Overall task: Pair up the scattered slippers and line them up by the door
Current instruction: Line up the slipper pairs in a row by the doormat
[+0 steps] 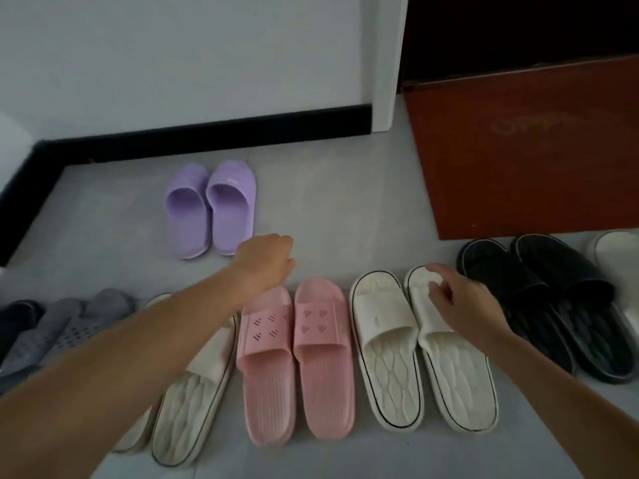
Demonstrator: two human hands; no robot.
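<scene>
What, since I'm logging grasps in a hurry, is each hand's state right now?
Left hand: cannot be told; fingers curl out of sight, near the purple slippers.
Right hand: open, fingers resting on a white slipper.

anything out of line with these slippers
Yes: the purple pair sits alone near the black skirting board, set well back from the row that holds the pink pair and the black pair. The left hand reaches toward it.

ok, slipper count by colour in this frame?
purple slippers: 2
pink slippers: 2
black slippers: 2
white slippers: 5, one cut off at the right edge
grey slippers: 2
dark slipper at the left edge: 1, partly visible
Total: 14
</scene>
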